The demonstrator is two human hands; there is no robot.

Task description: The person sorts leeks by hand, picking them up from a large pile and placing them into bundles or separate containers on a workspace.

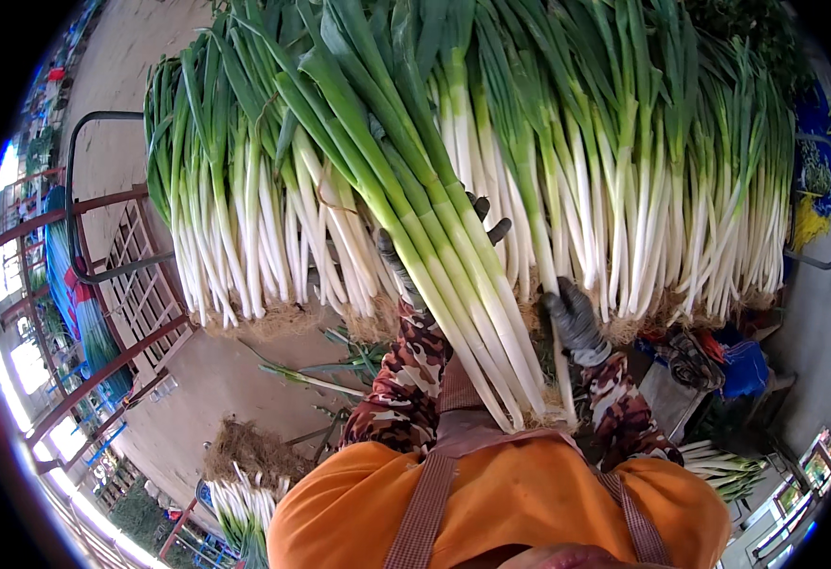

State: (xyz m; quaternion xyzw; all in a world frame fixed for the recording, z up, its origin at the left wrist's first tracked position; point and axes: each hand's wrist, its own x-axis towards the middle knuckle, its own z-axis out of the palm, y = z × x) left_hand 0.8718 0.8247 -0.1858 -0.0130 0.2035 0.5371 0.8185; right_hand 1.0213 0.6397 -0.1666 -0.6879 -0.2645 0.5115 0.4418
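Note:
A bunch of several long green onions lies slantwise in front of my body, its leafy tops pointing away and its white rooted ends against my apron. From underneath, my gloved left hand is closed around the bunch; dark fingertips show past its right side, while the palm is hidden. Just right of the bunch, my gloved right hand is closed on the white shank of a single green onion. That stalk's leaves still overlap the row behind.
A thick row of green onions spans the far side, roots toward me, between metal rails. Loose leaves and a root heap lie lower left. Another onion pile and a blue item sit at right.

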